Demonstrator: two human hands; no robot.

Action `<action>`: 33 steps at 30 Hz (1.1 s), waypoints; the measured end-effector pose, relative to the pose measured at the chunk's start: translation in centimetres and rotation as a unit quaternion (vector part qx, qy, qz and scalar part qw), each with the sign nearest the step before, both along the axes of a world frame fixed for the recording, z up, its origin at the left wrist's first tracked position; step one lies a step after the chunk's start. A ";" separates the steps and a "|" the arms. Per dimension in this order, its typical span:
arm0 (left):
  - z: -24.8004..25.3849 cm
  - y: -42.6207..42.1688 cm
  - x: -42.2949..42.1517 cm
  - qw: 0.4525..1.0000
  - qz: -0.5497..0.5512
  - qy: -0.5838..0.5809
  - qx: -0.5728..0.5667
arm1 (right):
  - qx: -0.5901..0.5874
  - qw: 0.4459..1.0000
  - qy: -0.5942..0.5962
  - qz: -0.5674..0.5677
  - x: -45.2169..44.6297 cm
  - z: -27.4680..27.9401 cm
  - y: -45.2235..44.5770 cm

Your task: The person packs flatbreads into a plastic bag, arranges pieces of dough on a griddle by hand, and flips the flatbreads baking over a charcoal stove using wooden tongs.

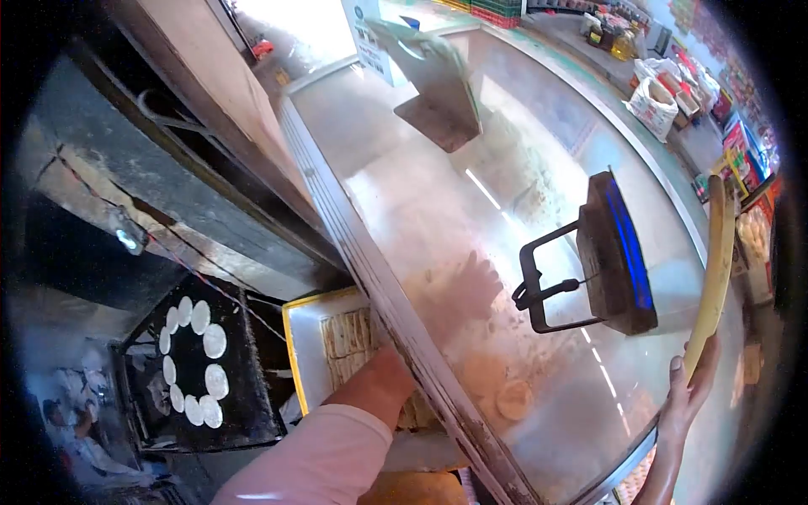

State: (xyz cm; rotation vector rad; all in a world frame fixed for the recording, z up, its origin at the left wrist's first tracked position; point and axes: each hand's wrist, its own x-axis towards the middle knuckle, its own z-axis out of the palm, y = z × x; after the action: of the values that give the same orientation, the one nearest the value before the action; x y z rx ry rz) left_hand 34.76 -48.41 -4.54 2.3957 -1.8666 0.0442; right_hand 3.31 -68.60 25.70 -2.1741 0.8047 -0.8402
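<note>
My left forearm, in a pink sleeve, passes behind a metal frame edge [370,295]. Beyond it my left hand [463,290] shows hazily through the glass, its fingers looking spread, with nothing visible in them. Below that hand a round flat shape [513,399] shows faintly. At the lower right, my right hand [692,389] is closed around the lower end of a long, pale, slightly curved wooden stick [718,261], the thumb on the near side. The stick rises along the right edge of the glass case.
A dark device with a blue strip [619,252] and black handle stands on the glass. Behind it is a brownish tilted board [442,109]. At left, pale discs [215,341] lie on a black surface beside a yellow-rimmed box [295,353]. Sacks [652,105] stand at upper right.
</note>
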 end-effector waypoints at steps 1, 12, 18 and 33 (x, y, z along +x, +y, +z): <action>4.7 1.2 -1.3 0.998 0.015 -0.030 0.046 | 0.008 1.000 -0.022 0.012 0.2 0.1 0.2; -0.2 6.3 -3.1 0.990 0.055 -0.121 -0.044 | 0.059 0.995 -0.072 0.038 0.5 0.7 0.4; 1.7 4.7 -3.1 0.954 0.252 -0.085 -0.139 | 0.062 0.994 -0.078 0.048 0.7 0.9 0.6; -0.5 10.4 0.1 0.882 0.440 0.166 -0.017 | 0.087 0.991 -0.091 0.044 0.4 0.5 0.3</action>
State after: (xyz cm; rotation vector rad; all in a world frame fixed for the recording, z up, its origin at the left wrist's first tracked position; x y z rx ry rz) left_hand 34.87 -38.05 -5.00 2.7692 -0.5330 -0.2410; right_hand 3.70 -68.25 26.19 -1.9341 0.6601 -0.8742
